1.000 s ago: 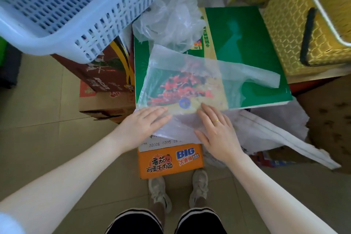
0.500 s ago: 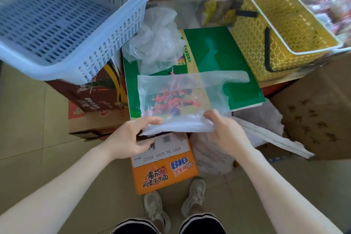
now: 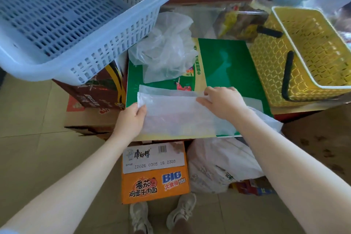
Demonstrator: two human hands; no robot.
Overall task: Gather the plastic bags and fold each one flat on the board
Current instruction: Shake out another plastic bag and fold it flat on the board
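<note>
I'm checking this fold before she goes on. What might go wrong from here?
1. The folded bag is thin; where the left hand pinches only its corner, the layers may slide askew.
2. Its right end hangs past the green board, so it may fold unevenly.
3. The crumpled bag may get in the way.

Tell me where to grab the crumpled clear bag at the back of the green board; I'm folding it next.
Pinch the crumpled bag at its loose lower edge, which lies thin on the green board, reaching from the near side. The blue basket crowds its left.
</note>
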